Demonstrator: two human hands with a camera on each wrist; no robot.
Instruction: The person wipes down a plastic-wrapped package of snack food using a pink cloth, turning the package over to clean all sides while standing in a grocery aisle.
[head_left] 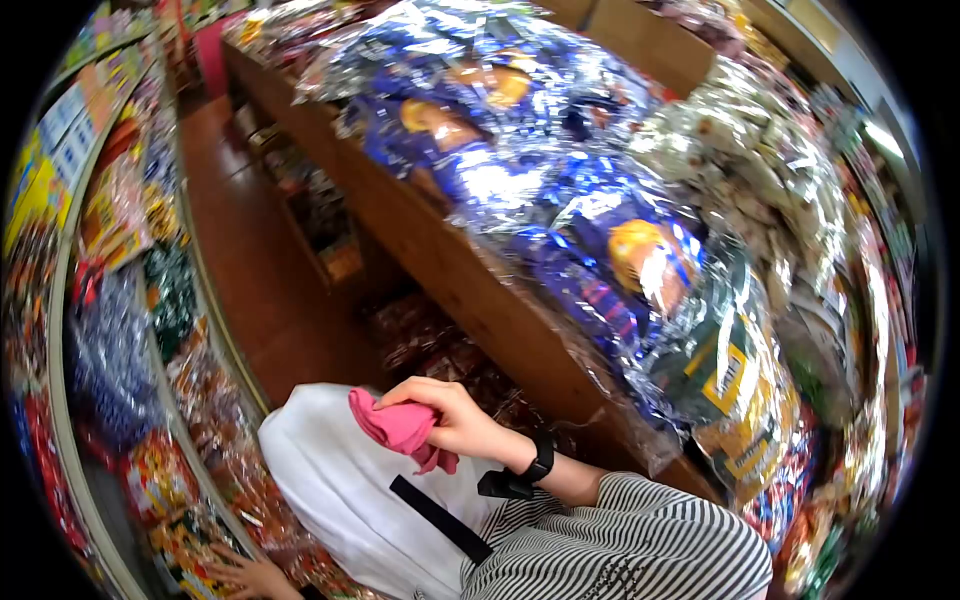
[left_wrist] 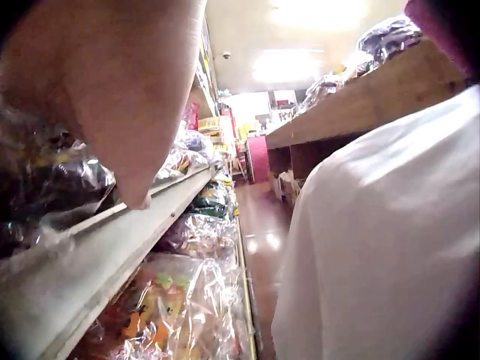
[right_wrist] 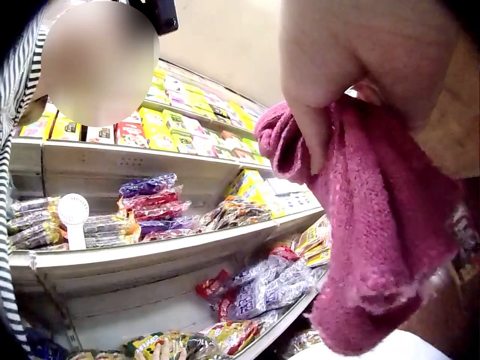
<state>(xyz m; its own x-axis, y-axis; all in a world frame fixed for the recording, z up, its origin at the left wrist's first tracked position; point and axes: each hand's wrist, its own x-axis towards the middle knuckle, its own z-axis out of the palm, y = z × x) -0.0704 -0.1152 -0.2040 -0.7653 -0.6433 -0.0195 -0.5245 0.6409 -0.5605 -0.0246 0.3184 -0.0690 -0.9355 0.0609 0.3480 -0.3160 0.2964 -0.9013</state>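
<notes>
My right hand [head_left: 465,420] is closed on a pink cloth [head_left: 392,425], thumb and curled fingers pinching its bunched folds so the gap between them is filled. From the head view, the hand sits just below the middle, at about six o'clock, and the cloth pokes out of it toward seven. In the right wrist view, the cloth hangs down from my grip on the four o'clock side, creased and loose at its lower end. Behind it in the head view spreads a white garment [head_left: 325,485], at seven o'clock; whether the cloth touches it I cannot tell. My left hand [head_left: 245,574] lies out between seven and eight o'clock, fingers spread wide and fairly straight over the packets [head_left: 185,545] there, holding none; how firmly it presses I cannot tell. The left wrist view shows my skin close up at eleven o'clock, beside the shelf [left_wrist: 97,259], without making the fingers clear. At one o'clock in the head view, shiny bags [head_left: 520,180] cover a wooden table [head_left: 400,225].
</notes>
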